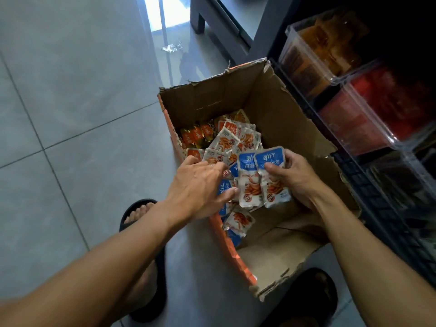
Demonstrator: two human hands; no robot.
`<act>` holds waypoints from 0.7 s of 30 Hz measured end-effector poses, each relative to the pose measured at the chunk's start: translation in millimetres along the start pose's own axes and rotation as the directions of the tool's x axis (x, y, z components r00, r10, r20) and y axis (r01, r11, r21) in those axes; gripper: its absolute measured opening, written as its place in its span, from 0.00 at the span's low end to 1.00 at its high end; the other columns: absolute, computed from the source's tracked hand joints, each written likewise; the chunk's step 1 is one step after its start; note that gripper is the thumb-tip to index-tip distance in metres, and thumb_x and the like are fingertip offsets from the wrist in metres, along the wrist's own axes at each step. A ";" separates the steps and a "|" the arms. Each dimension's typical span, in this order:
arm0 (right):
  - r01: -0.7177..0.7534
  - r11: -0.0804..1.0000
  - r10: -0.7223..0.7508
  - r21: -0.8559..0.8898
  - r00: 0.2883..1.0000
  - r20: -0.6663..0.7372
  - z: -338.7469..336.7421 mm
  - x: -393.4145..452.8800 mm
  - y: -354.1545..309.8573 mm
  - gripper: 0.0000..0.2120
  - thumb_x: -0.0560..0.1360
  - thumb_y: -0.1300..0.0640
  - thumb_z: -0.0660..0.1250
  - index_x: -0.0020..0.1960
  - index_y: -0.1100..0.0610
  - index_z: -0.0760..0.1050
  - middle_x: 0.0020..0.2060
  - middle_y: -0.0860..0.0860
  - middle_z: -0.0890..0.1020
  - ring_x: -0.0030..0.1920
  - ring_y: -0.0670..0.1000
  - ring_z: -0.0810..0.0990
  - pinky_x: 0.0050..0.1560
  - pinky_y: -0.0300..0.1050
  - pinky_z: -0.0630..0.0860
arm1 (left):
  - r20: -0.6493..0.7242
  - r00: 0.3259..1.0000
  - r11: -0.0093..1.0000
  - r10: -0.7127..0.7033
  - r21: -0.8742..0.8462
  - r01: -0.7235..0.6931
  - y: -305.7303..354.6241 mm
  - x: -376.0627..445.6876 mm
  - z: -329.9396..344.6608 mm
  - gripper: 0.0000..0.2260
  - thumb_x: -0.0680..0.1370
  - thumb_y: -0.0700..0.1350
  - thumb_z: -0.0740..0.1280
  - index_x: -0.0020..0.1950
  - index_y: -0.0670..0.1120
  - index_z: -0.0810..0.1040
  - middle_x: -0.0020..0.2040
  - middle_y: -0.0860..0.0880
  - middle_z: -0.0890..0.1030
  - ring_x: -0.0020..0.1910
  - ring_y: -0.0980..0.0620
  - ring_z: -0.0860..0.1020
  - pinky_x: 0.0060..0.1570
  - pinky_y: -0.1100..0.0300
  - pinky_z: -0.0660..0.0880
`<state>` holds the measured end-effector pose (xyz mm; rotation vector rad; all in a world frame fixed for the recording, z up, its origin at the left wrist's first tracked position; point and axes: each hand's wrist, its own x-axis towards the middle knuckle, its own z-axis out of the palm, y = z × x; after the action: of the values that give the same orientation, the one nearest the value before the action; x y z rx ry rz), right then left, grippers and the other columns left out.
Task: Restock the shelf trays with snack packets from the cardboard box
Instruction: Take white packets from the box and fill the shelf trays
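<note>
Snack packets [238,142], small white pouches printed with orange strips and blue or orange bands, lie heaped in the far half of an open brown cardboard box [278,109] with torn flaps and an orange outer side, standing on grey floor tiles [70,102]. A cluster of glossy orange-and-gold packets [197,135] sits at about 10 o'clock within the heap. The right hand [297,178] grips two blue-topped white packets [262,178] side by side, thumb pressed across their front, fingers curled behind, just above the box interior. The left hand [198,185] reaches in from 8 o'clock, fingers loosely spread, fingertips touching loose packets beside the held pair; a ring shows on one finger. At 2 o'clock from the box, clear plastic shelf trays [342,76] sit on a dark rack [377,197], one holding brownish-orange packets, the next red ones. Black sandals [141,244] on the person's feet show at 6 o'clock, either side of the box's near corner. A crumpled bit of clear wrapper [171,47] lies on the floor at 12 o'clock.
</note>
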<state>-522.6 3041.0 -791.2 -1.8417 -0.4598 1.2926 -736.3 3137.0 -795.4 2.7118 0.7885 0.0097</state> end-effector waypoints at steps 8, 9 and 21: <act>0.069 0.899 -0.159 0.433 0.972 0.174 51.1 -8.6 -25.9 0.15 0.75 0.60 0.66 0.61 0.61 0.73 0.53 0.57 0.82 0.51 0.54 0.83 0.50 0.48 0.82 | 0.013 0.952 0.707 -0.307 -0.667 0.237 5.6 10.5 -20.8 0.21 0.74 0.55 0.73 0.61 0.48 0.72 0.50 0.52 0.83 0.46 0.55 0.82 0.48 0.56 0.81; 0.078 0.902 -0.144 0.424 0.981 0.128 51.9 -5.0 -23.2 0.11 0.78 0.58 0.64 0.58 0.60 0.74 0.50 0.56 0.83 0.49 0.52 0.83 0.47 0.45 0.81 | -0.026 0.954 0.775 -0.298 -0.590 0.226 -0.3 12.0 -23.4 0.17 0.75 0.50 0.72 0.60 0.46 0.72 0.49 0.50 0.83 0.45 0.53 0.82 0.48 0.54 0.80; -0.253 0.602 0.191 -0.758 0.967 -0.171 40.2 28.2 108.9 0.27 0.72 0.49 0.72 0.67 0.53 0.67 0.63 0.52 0.76 0.61 0.55 0.77 0.61 0.52 0.76 | -0.117 0.974 0.981 -0.192 -0.005 0.193 -28.9 25.7 -12.0 0.16 0.76 0.59 0.65 0.55 0.49 0.73 0.38 0.49 0.81 0.41 0.46 0.79 0.58 0.52 0.63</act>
<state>-564.1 3011.9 -899.4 -2.7435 -0.8747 1.2758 -730.7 3177.2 -794.8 2.6485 1.0846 0.1233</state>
